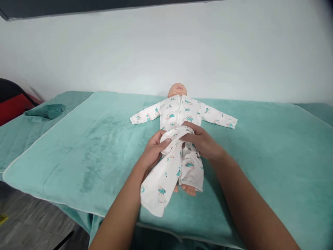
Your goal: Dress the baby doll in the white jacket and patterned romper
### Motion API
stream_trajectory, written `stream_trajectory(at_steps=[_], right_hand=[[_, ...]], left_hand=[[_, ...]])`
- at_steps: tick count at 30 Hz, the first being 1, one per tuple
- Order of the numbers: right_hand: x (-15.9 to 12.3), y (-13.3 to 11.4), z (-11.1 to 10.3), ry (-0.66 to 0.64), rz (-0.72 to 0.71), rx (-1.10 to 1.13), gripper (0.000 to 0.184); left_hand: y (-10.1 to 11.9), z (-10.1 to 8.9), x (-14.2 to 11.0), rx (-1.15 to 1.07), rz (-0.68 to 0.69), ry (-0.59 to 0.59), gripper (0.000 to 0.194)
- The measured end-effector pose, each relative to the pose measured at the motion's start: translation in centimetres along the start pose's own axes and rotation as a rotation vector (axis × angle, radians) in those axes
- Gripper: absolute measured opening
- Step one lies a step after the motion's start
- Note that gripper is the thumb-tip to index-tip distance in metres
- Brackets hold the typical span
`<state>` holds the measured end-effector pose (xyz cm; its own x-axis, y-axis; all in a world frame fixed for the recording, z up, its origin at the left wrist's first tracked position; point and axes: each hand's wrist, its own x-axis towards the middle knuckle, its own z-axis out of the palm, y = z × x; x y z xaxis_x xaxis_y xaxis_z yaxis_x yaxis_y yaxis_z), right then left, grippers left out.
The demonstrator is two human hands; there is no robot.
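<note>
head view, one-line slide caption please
Left fingers and right fingers pinch printed clothes at the waist of a doll lying on a green sheet.

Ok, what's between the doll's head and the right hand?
In the head view, the front of the white printed top lies between the doll's head and the right hand, which holds bunched cloth.

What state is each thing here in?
Doll: lying on its back, barefoot.
Printed top: worn, sleeves spread wide.
Held cloth: bunched above, lower end loose.
Left grip: closed on held cloth.
Right grip: closed on held cloth.
Green cover: spread out, darker in patches.
</note>
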<state>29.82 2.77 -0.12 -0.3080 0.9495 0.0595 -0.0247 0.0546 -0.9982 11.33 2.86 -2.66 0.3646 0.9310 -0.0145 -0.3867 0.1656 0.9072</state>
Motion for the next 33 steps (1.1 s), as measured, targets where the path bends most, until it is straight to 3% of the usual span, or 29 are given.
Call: stream_trajectory(at_steps=[4,8,13,16,18,23,27,30,33], right_hand=[[0.2,0.3,0.0,0.142,0.034,0.002,0.021],[0.0,0.1,0.2,0.127,0.019,-0.051,0.019],[-0.3,-1.0,0.3,-0.105,0.075,-0.141,0.030],[-0.3,-1.6,0.3,-0.301,0.111,-0.248,0.041],[-0.4,-1.7,0.2,-0.347,0.118,-0.274,0.041],[-0.3,-0.5,0.1,-0.141,0.086,-0.005,0.028],[-0.3,0.2,0.1,0.016,0.038,0.103,0.025],[-0.4,-0.2,0.2,-0.007,0.054,0.032,0.026],[-0.4,-1.2,0.1,-0.177,0.107,-0.111,0.029]], left_hand=[[0.3,-0.2,-0.3,0.128,-0.045,-0.131,0.049],[0.5,0.0,-0.4,0.104,-0.100,-0.099,0.047],[0.1,-0.1,-0.3,-0.097,-0.024,0.020,0.034],[-0.2,-0.4,-0.1,-0.087,0.034,0.060,0.028],[-0.3,-0.4,-0.1,-0.039,0.039,0.085,0.029],[0.0,-0.2,-0.2,0.095,0.025,0.089,0.036],[0.4,0.0,-0.4,0.152,-0.098,-0.051,0.045],[0.6,0.1,-0.6,0.096,-0.160,-0.078,0.044],[0.5,0.0,-0.7,-0.054,-0.109,0.025,0.043]])
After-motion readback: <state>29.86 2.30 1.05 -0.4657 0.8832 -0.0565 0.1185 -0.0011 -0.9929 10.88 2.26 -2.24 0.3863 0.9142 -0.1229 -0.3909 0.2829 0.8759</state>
